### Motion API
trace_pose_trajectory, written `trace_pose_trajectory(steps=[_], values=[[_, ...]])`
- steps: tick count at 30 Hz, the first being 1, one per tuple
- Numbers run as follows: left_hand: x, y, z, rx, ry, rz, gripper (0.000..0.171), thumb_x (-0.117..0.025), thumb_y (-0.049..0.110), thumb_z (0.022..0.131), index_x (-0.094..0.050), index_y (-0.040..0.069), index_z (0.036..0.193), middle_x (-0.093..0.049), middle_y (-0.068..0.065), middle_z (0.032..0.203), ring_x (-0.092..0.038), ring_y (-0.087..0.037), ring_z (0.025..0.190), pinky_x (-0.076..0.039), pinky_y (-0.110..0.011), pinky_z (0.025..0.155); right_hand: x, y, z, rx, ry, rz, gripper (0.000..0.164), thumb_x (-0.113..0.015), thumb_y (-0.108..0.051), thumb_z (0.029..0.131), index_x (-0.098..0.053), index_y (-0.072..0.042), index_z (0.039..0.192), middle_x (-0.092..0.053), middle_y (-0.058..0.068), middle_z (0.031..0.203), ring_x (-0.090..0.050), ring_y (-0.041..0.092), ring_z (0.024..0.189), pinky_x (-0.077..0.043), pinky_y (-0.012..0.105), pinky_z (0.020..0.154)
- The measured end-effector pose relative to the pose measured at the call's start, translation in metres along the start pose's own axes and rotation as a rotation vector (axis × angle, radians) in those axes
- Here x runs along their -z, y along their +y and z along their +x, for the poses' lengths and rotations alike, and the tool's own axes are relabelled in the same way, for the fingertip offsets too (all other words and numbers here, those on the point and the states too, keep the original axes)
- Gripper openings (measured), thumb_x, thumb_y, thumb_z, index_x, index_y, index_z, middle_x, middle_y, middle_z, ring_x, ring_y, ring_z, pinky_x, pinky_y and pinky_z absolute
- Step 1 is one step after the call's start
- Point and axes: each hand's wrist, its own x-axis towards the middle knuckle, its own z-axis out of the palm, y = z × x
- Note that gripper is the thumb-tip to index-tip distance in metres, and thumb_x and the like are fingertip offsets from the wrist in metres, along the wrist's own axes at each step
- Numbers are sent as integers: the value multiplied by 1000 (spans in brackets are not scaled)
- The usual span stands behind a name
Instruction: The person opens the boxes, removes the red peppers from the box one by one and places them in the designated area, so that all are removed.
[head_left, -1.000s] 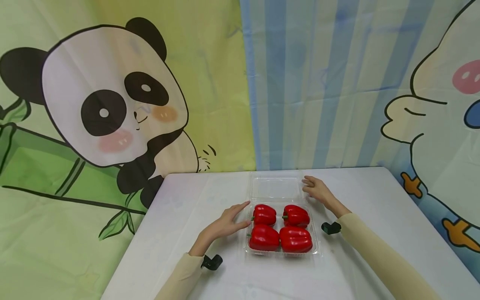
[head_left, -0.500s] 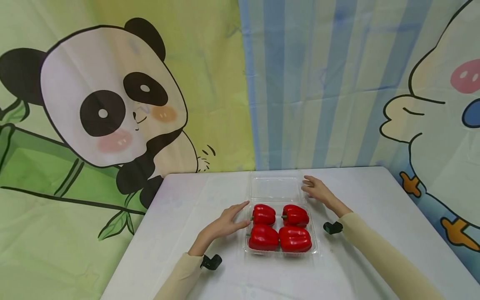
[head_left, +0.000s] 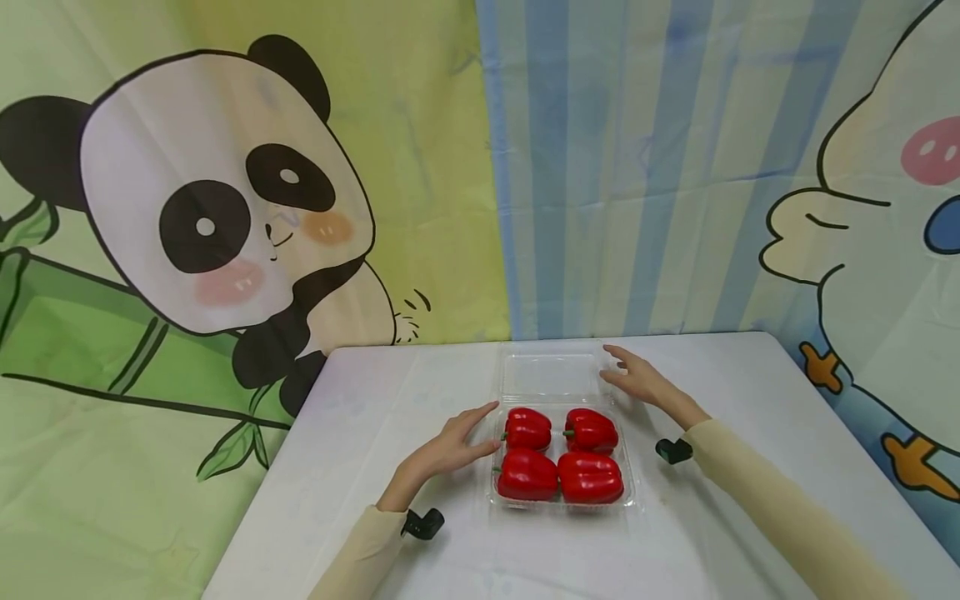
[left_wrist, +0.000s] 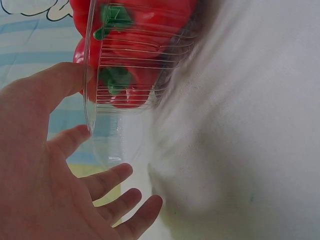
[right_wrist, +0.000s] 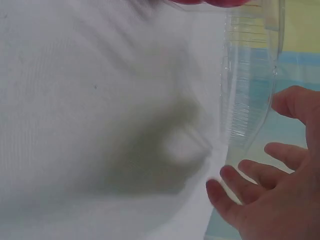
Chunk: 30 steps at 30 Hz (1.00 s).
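Observation:
A clear plastic clamshell box (head_left: 557, 505) lies unfolded on the table, with several red bell peppers (head_left: 590, 478) in its base. Its see-through lid (head_left: 551, 375) is laid back toward the wall. At the base's left side my left hand (head_left: 448, 447) has its fingers spread; in the left wrist view (left_wrist: 60, 150) thumb and index fingertips are right at the rim. Green stems (left_wrist: 116, 77) show through the ribbed wall there. My right hand (head_left: 637, 380) is beside the lid's right edge, fingers loosely extended, the thumb tip at the rim in the right wrist view (right_wrist: 280, 165).
The white table (head_left: 750, 400) ends at a hanging cloth (head_left: 420, 167) with a panda and stripes printed on it. Black wrist-worn devices (head_left: 423, 524) sit at both cuffs, close above the table.
My right hand has shifted slightly and its fingers have spread more beside the lid. The left hand, the box and the bell peppers stay where they were.

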Motion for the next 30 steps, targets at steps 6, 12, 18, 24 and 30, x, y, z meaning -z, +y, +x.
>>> trace_pose_trajectory(steps=[6, 12, 18, 24, 30], values=[[1, 2, -1, 1, -3, -17, 73, -61, 52, 94, -31, 33, 158, -39, -11, 159, -34, -39, 146, -34, -70, 110, 2, -7, -4, 80, -11, -94, 72, -59, -35, 100, -29, -3, 157, -30, 30, 159, -31, 52, 144, -30, 71, 111], [1, 1, 0, 9, -3, -10, 74, -61, 53, 94, -31, 33, 158, -38, -11, 160, -33, -39, 147, -33, -70, 111, -1, -15, -7, 130, -28, -178, 72, -62, -35, 97, -32, -5, 156, -30, 27, 160, -28, 50, 146, -22, 78, 109], [0, 0, 1, 2, -1, -6, 73, -61, 53, 94, -32, 33, 158, -38, -11, 159, -33, -39, 147, -32, -70, 111, -3, -29, -13, 195, -32, -238, 69, -64, -32, 96, -36, -11, 156, -34, 25, 160, -31, 49, 145, -19, 82, 107], [0, 0, 2, 4, -8, -3, 75, -61, 54, 94, -31, 30, 159, -38, -11, 160, -33, -39, 147, -33, -70, 111, -5, -46, -19, 297, -59, -287, 69, -67, -29, 95, -36, -14, 156, -35, 20, 160, -32, 44, 145, -24, 77, 110], [0, 0, 2, 3, -10, -12, 76, -61, 53, 94, -30, 29, 159, -37, -12, 160, -32, -40, 147, -32, -70, 112, -10, -68, -26, 430, -105, -326, 69, -67, -30, 96, -36, -16, 156, -37, 16, 160, -34, 40, 145, -28, 72, 112]])
